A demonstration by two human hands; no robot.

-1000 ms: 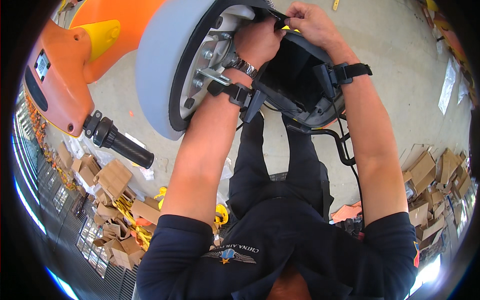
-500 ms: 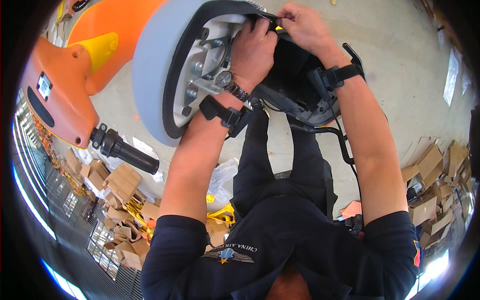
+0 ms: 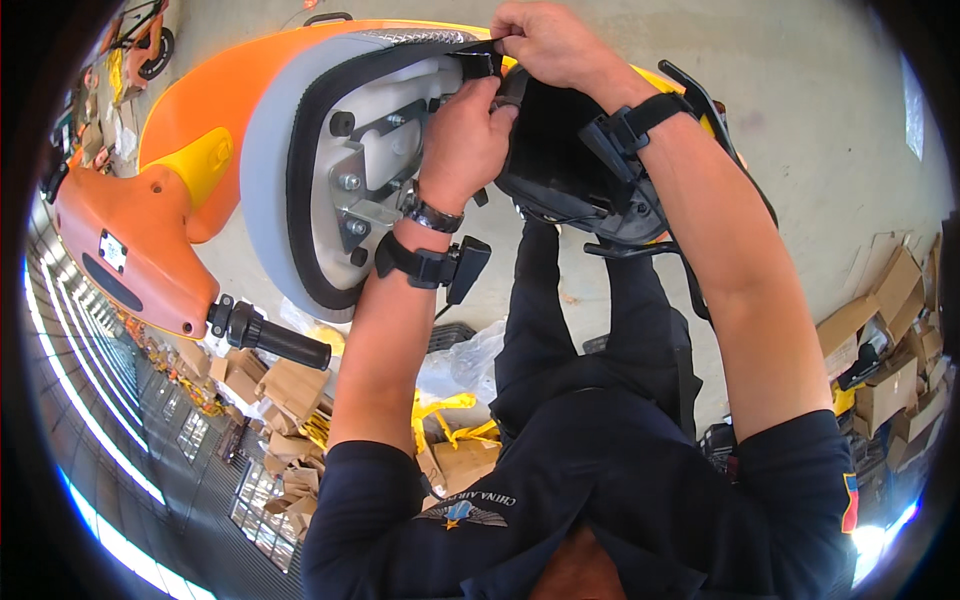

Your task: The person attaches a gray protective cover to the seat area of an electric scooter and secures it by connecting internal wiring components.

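Note:
A scooter seat (image 3: 258, 190) with a grey cover and black edging is tipped up, its white underside facing me. Metal brackets and bolts show on that underside. At the seat's far end my right hand (image 3: 550, 45) pinches the edge of a black flap (image 3: 482, 64). My left hand (image 3: 465, 145) is closed just below the flap, between the seat and the open black storage compartment (image 3: 560, 150). What its fingertips grip is too small and partly hidden. Both wrists wear black straps with small boxes, and a watch (image 3: 428, 208) sits on my left wrist.
The orange scooter body (image 3: 185, 120) and its handlebar grip (image 3: 285, 342) lie to the left. A black rail (image 3: 735, 150) curves round the compartment on the right. Cardboard boxes (image 3: 295, 385) and yellow parts (image 3: 450, 415) litter the floor left; more boxes (image 3: 885, 390) lie right.
Both hands have shifted left in view along with the seat and scooter. My left hand has come down from the flap, uncovering more of the underside; my right still pinches it.

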